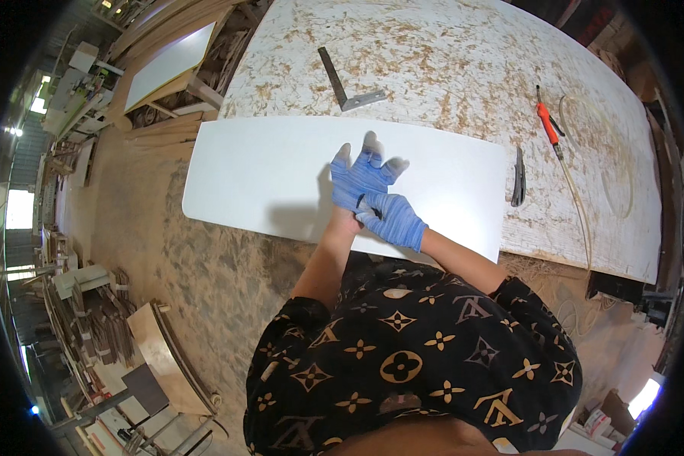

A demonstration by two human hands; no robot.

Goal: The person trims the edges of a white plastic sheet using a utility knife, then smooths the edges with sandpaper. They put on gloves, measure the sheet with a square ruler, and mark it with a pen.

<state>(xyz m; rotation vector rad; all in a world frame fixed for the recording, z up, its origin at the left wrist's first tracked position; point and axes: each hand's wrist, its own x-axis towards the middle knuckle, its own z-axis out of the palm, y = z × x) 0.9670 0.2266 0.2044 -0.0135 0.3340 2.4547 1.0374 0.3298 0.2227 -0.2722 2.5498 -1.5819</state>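
My left hand (pixel 363 171), in a blue knit glove with greyish fingertips, is held above a white board (pixel 250 165) with its fingers apart and nothing in them. My right hand (pixel 395 221), in a matching glove, grips the left glove's cuff at the wrist. The board lies along the bench's near edge; its left corners look rounded. Beyond it lies a try square (pixel 342 98) with a dark blade and a grey metal stock. A dark utility knife (pixel 518 178) rests just off the board's right end.
The large white workbench (pixel 444 68) has a scuffed, brown-stained top. An orange air blow gun (pixel 547 122) lies on its right side, its clear hose (pixel 575 199) running over the near edge. On the left, stacked wood strips (pixel 99 325) and a leaning panel (pixel 168 359) stand on the dusty floor.
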